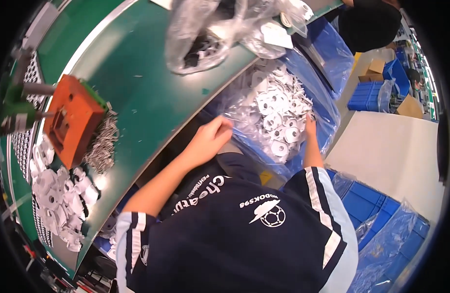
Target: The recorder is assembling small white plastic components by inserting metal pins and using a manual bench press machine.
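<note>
Likely light, stiff and slick, the white plastic round-holed parts [280,105] lie in a film-lined blue bin [256,148]; pinch them edgewise. Whether left hand [211,138] or right hand [310,131] has its grip closed, I cannot tell.

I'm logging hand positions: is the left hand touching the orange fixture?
No, the left hand is well apart from the orange fixture, with a bare stretch of green table between them.

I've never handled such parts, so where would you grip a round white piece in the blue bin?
Probably the outer rim of a white piece, pinched from above: its round, holed face points upward, and the blue bin is open-topped.
</note>
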`<action>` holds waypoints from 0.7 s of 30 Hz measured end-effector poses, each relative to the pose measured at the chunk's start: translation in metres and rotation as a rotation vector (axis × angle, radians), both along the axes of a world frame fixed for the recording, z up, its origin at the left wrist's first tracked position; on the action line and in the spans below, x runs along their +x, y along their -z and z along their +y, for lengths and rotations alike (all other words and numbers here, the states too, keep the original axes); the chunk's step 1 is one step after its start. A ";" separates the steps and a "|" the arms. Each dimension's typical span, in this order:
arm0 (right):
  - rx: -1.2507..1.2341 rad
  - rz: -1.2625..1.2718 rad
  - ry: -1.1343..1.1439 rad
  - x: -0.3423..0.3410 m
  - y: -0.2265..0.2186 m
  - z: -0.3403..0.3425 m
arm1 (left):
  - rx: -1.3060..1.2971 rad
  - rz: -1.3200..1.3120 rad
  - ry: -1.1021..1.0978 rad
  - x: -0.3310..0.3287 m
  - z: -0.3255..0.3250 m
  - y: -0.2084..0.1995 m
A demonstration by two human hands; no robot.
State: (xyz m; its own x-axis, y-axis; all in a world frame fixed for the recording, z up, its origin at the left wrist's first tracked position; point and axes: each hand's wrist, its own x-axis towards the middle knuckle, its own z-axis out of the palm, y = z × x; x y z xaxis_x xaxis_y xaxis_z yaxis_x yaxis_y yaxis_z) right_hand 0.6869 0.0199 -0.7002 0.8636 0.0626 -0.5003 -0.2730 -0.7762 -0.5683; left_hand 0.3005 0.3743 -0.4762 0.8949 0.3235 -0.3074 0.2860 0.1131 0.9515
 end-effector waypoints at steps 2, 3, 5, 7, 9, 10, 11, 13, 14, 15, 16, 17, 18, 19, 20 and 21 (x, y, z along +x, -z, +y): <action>-0.045 -0.040 0.021 -0.010 0.036 -0.035 | 0.313 -0.229 0.079 0.062 -0.012 0.017; -0.310 -0.150 -0.019 -0.041 0.045 -0.002 | 0.334 -0.192 0.078 0.083 -0.010 0.035; -0.489 -0.197 -0.024 -0.083 0.009 0.047 | 1.098 -0.244 0.244 0.111 -0.007 0.079; -0.511 -0.228 0.002 -0.085 -0.003 0.052 | 0.098 0.229 0.177 0.094 0.005 0.124; -0.536 -0.189 0.049 -0.085 -0.013 0.052 | 1.442 0.437 0.691 0.073 0.029 0.120; -0.525 -0.173 0.055 -0.085 -0.012 0.048 | 1.302 0.301 0.438 0.053 0.032 0.116; -0.515 -0.157 0.060 -0.085 -0.011 0.045 | 1.144 0.173 0.191 0.031 0.030 0.110; -0.466 -0.154 0.072 -0.084 -0.010 0.040 | 1.085 0.244 0.076 0.006 0.031 0.088; -0.451 -0.147 0.066 -0.081 -0.010 0.040 | 1.046 0.339 0.130 -0.035 0.044 0.111; -0.446 -0.129 0.055 -0.078 -0.014 0.044 | 1.005 0.431 0.177 -0.068 0.054 0.137; -0.454 -0.130 0.067 -0.075 -0.012 0.041 | 1.001 0.421 0.188 -0.061 0.051 0.132; -0.444 -0.139 0.039 -0.074 -0.010 0.038 | 1.005 0.406 0.094 -0.049 0.050 0.115; -0.433 -0.142 0.005 -0.078 -0.009 0.036 | 1.006 0.397 0.000 -0.040 0.048 0.096; -0.421 -0.157 -0.009 -0.085 -0.029 0.054 | 1.007 0.407 0.002 -0.030 0.044 0.083; -0.427 -0.154 0.001 -0.088 -0.034 0.053 | 0.793 0.381 -0.063 -0.005 0.040 0.074; -0.375 -0.169 -0.046 -0.089 -0.036 0.052 | 0.577 0.350 -0.128 0.023 0.035 0.066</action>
